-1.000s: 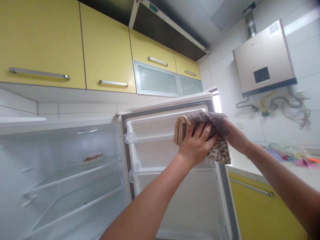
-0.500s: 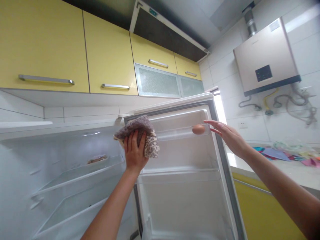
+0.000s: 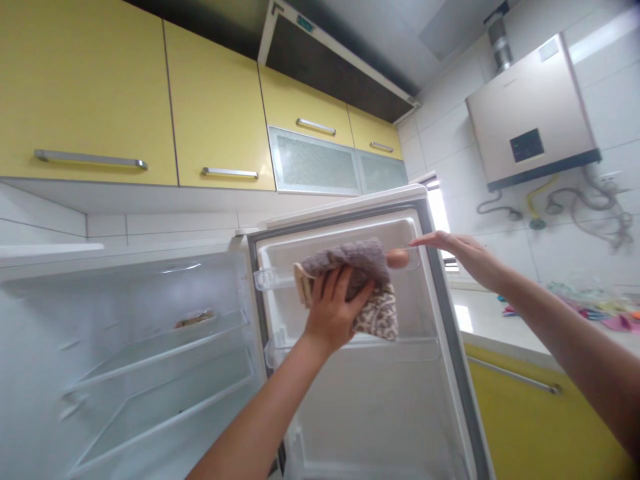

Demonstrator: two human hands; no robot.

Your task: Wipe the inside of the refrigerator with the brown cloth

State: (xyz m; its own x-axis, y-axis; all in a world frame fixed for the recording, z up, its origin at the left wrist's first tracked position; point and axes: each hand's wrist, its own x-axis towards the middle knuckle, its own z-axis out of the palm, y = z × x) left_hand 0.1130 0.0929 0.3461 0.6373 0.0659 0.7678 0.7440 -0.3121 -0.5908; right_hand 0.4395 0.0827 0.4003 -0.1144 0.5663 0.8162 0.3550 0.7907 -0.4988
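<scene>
My left hand (image 3: 333,310) grips a folded grey-brown patterned cloth (image 3: 373,277) in front of the upper shelf on the inside of the open fridge door (image 3: 350,413). Just right of the cloth, an egg (image 3: 399,259) sits in the top door shelf (image 3: 275,279), partly behind the cloth's edge. My right hand (image 3: 450,245) reaches over the door's right edge with its fingers stretched out flat, their tips close to the egg at the shelf's right end. Whether they touch the shelf, I cannot tell.
Inside the fridge on the left, a small packet (image 3: 195,319) lies on a glass shelf (image 3: 165,350). Yellow cabinets (image 3: 215,120) hang above. To the right, colourful cloths and plastic bags (image 3: 595,303) lie on the counter (image 3: 515,327), below a water heater (image 3: 533,117).
My left hand has moved right with the cloth, from the door's hinge side to beside the egg. My right hand has shifted slightly and lies flatter.
</scene>
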